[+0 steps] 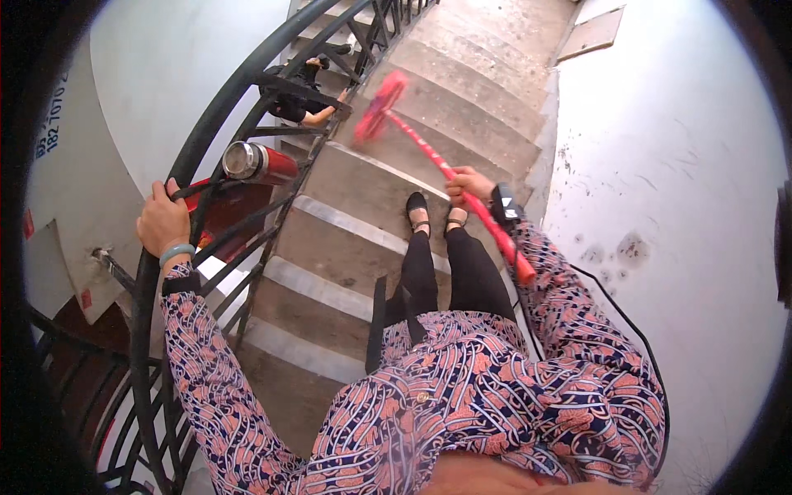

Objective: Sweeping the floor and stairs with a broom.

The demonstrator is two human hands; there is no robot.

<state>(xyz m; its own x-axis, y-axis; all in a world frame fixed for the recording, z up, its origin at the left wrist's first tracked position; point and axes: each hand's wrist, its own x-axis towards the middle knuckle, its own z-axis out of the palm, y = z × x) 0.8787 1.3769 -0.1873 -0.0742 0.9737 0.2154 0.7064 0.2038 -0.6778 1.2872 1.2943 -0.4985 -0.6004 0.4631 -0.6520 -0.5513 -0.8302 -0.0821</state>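
My left hand (163, 218) curls over the dark metal handrail (213, 124) of a staircase. Beside its fingers, a black strap (210, 186) leads toward a red vacuum flask (278, 166) with a steel lid, tilted against the balusters. In my right hand (468, 184) is the red patterned handle of a broom or mop (427, 147). Its pink-red head (382, 106) is blurred and lies ahead over the steps; whether it touches them I cannot tell. The handle's rear end reaches back along my right forearm.
Concrete steps (346, 232) with pale edges run beneath my feet. A scuffed white wall (656, 185) borders the right side. Beyond the railing, a person in dark clothing (291, 93) is on another flight. A black cable (628, 315) hangs along my right arm.
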